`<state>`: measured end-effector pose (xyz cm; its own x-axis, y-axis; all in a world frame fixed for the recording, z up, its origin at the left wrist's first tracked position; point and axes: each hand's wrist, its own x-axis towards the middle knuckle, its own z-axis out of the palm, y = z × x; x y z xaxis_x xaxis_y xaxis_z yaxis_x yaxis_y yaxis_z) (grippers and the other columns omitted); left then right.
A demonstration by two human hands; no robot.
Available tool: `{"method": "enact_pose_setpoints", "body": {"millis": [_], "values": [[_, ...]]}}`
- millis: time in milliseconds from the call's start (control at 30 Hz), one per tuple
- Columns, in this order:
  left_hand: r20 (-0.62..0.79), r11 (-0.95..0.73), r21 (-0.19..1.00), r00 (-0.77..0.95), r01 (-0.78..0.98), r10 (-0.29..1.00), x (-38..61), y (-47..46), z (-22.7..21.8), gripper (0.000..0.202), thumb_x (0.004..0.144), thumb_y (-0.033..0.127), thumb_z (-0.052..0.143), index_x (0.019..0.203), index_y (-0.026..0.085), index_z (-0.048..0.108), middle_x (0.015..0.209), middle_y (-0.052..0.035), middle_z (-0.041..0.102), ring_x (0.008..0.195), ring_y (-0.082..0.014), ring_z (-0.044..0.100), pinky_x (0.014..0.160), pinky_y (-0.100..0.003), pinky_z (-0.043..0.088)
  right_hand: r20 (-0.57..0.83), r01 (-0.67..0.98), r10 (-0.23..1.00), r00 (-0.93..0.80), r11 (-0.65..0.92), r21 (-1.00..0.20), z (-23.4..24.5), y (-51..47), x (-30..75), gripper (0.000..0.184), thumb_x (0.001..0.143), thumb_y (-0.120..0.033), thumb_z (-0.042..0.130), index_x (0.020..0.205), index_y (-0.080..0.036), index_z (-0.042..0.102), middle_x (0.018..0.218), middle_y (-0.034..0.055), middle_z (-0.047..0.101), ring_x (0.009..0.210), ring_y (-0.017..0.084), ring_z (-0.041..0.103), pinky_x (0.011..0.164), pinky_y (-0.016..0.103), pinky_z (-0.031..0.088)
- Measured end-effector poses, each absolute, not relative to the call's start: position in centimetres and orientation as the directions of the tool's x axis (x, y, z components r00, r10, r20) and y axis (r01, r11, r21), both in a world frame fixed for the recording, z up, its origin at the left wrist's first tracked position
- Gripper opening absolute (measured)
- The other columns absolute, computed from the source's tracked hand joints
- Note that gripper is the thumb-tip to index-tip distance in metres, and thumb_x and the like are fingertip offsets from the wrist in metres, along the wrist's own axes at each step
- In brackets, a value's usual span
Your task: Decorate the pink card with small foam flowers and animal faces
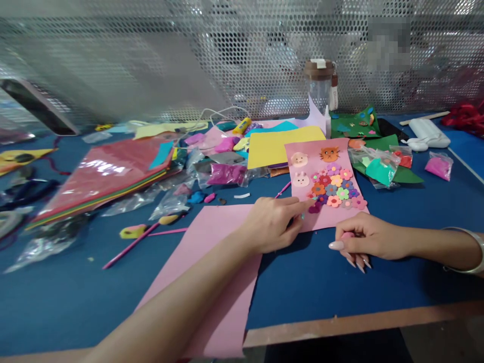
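My left hand point(278, 222) reaches across a plain pink sheet point(212, 242). Its index finger is stretched out and touches the lower left of a cluster of colourful clay flowers point(335, 189); the thumb is held apart below. The flowers sit on a pink card point(306, 222), which also bears an orange cat face point(330, 154) and two pale animal faces point(301, 179). Just below the card's lower right corner, my right hand point(363, 242) is closed around a small lump of pink clay point(347, 235), mostly hidden by the fingers.
Pink clay tools point(128, 247) and coloured clay bits lie left of the sheet. Behind are a pack of coloured sheets point(109, 166), clay bags point(227, 174), a yellow sheet point(283, 143) and a lidded cup point(318, 85). A perforated metal screen point(151, 60) closes the back.
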<state>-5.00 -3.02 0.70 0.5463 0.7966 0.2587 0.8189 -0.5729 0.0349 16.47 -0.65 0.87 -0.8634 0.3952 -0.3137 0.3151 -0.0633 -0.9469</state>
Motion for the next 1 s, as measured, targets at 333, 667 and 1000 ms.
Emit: {"method": "enact_pose_setpoints", "body": {"millis": [333, 667, 1000], "values": [[0.217, -0.604, -0.037, 0.597, 0.796, 0.773, -4.32, -3.49, 0.35, 0.032, 0.077, 0.021, 0.035, 0.101, 0.017, 0.056, 0.059, 0.0003, 0.056, 0.046, -0.013, 0.051, 0.039, -0.025, 0.023, -0.324, 0.334, 0.401, -0.857, -0.046, -0.941, 1.02, -0.74, 16.46, 0.034, 0.078, -0.043, 0.05, 0.063, -0.013, 0.045, 0.052, -0.0037, 0.051, 0.036, 0.004, 0.05, 0.034, 0.013, 0.038], [0.184, -0.591, -0.05, 0.589, 0.805, 0.787, -4.39, -3.39, 0.46, 0.031, 0.082, 0.025, 0.033, 0.104, 0.019, 0.054, 0.062, 0.0005, 0.058, 0.048, -0.0127, 0.053, 0.04, -0.024, 0.024, -0.321, 0.334, 0.396, -0.86, -0.036, -0.942, 1.11, -0.74, 16.47, 0.034, 0.078, -0.042, 0.051, 0.063, -0.012, 0.046, 0.052, -0.0039, 0.05, 0.036, 0.003, 0.049, 0.034, 0.013, 0.038], [0.26, -0.482, 0.035, 0.457, 0.876, 0.85, -4.38, -3.5, 0.38, 0.031, 0.067, 0.019, 0.038, 0.096, 0.013, 0.049, 0.058, -0.0001, 0.057, 0.046, -0.0156, 0.05, 0.042, -0.025, 0.031, -0.325, 0.345, 0.394, -0.859, -0.022, -0.938, 1.02, -0.74, 16.48, 0.033, 0.078, -0.042, 0.051, 0.064, -0.013, 0.045, 0.052, -0.0039, 0.05, 0.037, 0.003, 0.05, 0.034, 0.012, 0.037]]}}
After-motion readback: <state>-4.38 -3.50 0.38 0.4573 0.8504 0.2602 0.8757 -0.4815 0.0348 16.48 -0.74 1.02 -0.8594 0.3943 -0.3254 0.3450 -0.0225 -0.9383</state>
